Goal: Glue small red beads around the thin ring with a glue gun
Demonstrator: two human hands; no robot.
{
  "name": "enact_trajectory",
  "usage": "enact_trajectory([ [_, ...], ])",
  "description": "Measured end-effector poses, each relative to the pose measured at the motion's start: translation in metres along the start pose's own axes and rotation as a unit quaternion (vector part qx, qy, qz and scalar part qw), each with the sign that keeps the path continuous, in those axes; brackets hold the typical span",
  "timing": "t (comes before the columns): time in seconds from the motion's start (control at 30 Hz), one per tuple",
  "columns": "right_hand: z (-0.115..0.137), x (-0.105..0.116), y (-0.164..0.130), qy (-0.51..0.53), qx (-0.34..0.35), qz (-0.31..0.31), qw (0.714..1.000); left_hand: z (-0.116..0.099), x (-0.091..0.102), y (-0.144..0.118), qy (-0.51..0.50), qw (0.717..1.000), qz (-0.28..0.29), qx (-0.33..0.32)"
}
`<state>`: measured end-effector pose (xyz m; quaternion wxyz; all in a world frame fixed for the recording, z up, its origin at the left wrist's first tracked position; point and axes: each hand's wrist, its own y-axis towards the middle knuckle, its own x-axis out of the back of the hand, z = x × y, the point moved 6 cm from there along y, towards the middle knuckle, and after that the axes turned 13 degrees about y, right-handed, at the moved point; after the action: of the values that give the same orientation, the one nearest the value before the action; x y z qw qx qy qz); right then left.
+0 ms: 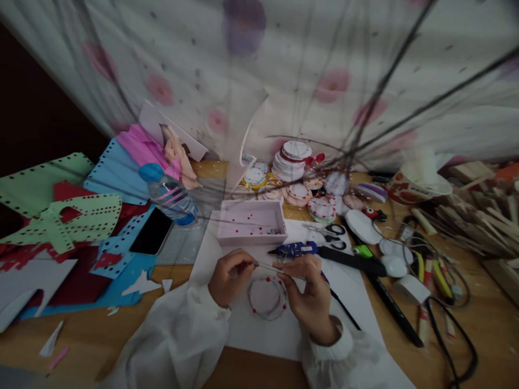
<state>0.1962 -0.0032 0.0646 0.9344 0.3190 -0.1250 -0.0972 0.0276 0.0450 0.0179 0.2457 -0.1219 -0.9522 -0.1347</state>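
My left hand (232, 278) is closed in a pinch, with something tiny and dark at its fingertips that I cannot make out. My right hand (306, 294) grips a thin silvery tool that looks like tweezers (265, 265), its tip reaching the left fingertips. Below, on the white paper (259, 339), lies a round disc (266, 298) ringed with a thin band and small red beads. Just beyond the hands stands a pale pink box (251, 237) with a few small red pieces inside. A blue glue gun (294, 249) lies behind my right hand.
Scissors (330, 232), a black marker (395, 310) and cables lie right, near wooden sticks (478, 221) and a paper bowl (417, 186). Decorated discs (298, 192) pile up behind the box. Left are a water bottle (168, 194), a phone (152, 231) and coloured sheets (87, 213).
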Motion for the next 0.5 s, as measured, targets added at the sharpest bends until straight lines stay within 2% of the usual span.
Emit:
enact_trajectory([
  [0.13,0.000,0.000,-0.002,0.004,0.001,0.004,1.000,-0.002,0.000,0.001,0.012,1.000,0.003,-0.001],
  [0.37,-0.010,0.004,-0.007,0.028,-0.051,-0.027,0.998,-0.006,0.000,0.002,0.033,0.999,0.011,-0.015],
  [0.5,-0.010,0.004,-0.007,0.025,-0.058,-0.028,0.998,-0.005,-0.001,0.001,0.034,0.999,0.011,-0.025],
])
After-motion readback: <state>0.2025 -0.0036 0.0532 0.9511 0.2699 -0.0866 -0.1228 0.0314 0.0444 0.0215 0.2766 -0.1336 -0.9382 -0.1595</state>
